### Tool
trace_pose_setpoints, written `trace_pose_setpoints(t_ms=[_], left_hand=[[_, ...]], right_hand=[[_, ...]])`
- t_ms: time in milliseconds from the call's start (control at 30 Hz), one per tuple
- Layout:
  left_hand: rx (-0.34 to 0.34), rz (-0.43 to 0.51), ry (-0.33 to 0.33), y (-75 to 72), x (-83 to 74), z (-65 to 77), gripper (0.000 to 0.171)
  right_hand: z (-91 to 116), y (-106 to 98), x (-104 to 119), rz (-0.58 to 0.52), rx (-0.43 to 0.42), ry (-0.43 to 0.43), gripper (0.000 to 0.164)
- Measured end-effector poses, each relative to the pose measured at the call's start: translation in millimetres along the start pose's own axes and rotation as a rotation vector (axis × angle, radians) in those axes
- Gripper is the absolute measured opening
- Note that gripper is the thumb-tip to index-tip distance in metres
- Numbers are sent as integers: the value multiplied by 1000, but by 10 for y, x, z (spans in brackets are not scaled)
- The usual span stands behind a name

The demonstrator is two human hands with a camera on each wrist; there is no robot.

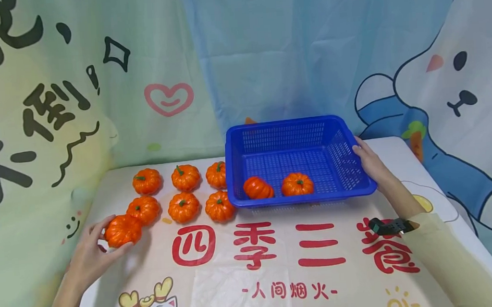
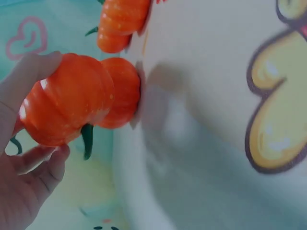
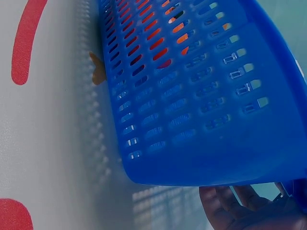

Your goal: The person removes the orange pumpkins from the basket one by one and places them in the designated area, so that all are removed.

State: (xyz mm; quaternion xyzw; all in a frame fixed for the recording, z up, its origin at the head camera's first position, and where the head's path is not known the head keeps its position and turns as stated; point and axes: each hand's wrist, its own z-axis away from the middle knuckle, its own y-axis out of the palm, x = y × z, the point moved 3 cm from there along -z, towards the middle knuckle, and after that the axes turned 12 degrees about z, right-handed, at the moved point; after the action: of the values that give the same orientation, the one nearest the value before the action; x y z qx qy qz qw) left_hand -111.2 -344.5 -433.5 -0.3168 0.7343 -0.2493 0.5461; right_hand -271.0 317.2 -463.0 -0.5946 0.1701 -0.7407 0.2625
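Observation:
My left hand [image 1: 89, 250] holds a small orange pumpkin [image 1: 123, 230] between thumb and fingers, at the left of the table. In the left wrist view, a green stem juts from the held pumpkin [image 2: 67, 100], and another pumpkin [image 2: 122, 93] shows right behind it. With my right hand [image 1: 372, 165] I grip the right side of a blue plastic basket [image 1: 301, 199]. Two pumpkins lie inside, one tipped on its side [image 1: 257, 188] and one with its stem upward [image 1: 297, 184]. From the right wrist, fingers [image 3: 240, 203] show at the slotted basket wall [image 3: 216, 148].
Left of the basket, several more pumpkins stand in two rows, among them a back-left one [image 1: 147, 181] and a front-middle one [image 1: 184, 207]. The front-right pumpkin [image 1: 220, 207] is close against the basket. A printed cloth [image 1: 222, 290] covers the table; a patterned curtain [image 1: 264, 51] hangs behind.

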Motion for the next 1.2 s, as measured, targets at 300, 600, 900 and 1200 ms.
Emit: trace_pose_setpoints(t_ms=[300,600,900,1200], left_hand=[[-15,-29,-3,-62,20,32,78],[115,-280,-78,-29,56,34,77],[152,-249,-67,137,8,-70,90],[-28,78,-18,295,190,55,72]], right_hand=[[-4,3,0,-12,1,-17,63],[8,-3,13,-14,0,-3,62],[-3,-4,27,-2,12,4,62],[-33,-5,-7,-11,11,1,63]])
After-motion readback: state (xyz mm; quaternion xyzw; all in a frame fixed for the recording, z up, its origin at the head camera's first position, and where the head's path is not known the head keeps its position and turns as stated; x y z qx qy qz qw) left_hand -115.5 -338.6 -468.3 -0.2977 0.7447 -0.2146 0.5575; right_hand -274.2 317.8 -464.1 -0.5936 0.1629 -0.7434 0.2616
